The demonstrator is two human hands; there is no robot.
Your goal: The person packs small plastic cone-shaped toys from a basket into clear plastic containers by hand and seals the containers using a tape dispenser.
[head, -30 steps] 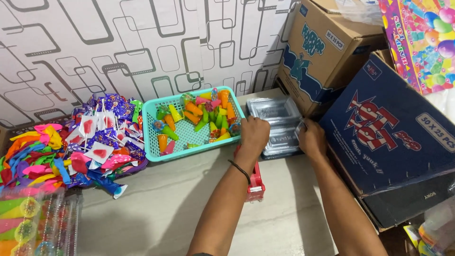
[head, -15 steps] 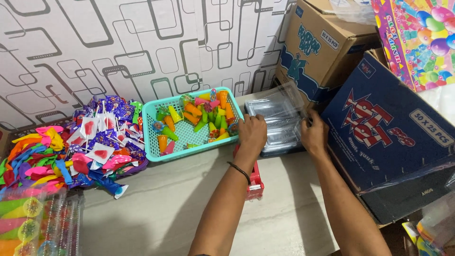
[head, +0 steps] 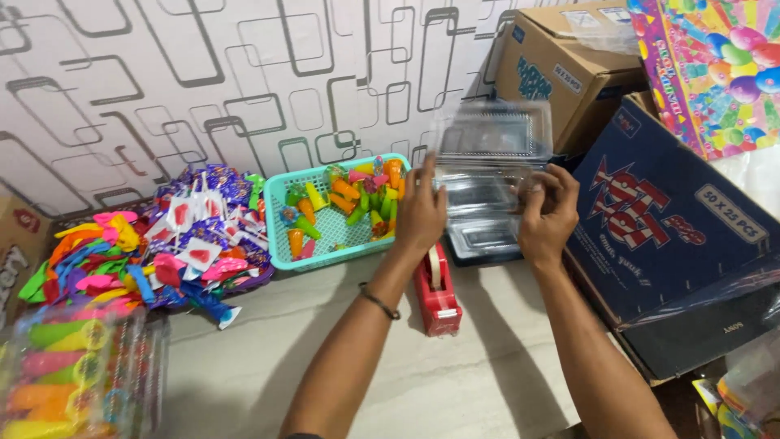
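Two hands, left (head: pixel 420 213) and right (head: pixel 546 218), grip a clear hinged plastic clamshell box (head: pixel 490 154) at centre right, above the stack of clear boxes (head: pixel 485 236); the flimsy lid could flex and slip, toppling the red tape dispenser (head: pixel 436 289) below.

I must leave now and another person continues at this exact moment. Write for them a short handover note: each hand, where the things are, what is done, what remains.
Left hand: grips the left side of a clear plastic hinged container, lid raised open.
Right hand: grips its right side.
The container is held above a stack of the same clear containers on the table.
Nearby: turquoise plastic basket of small colourful toys, red tape dispenser below the left wrist, heap of colourful balloons and candy packets at left.
Done: one container picked up and opened.
Left: it is empty; nothing taped.
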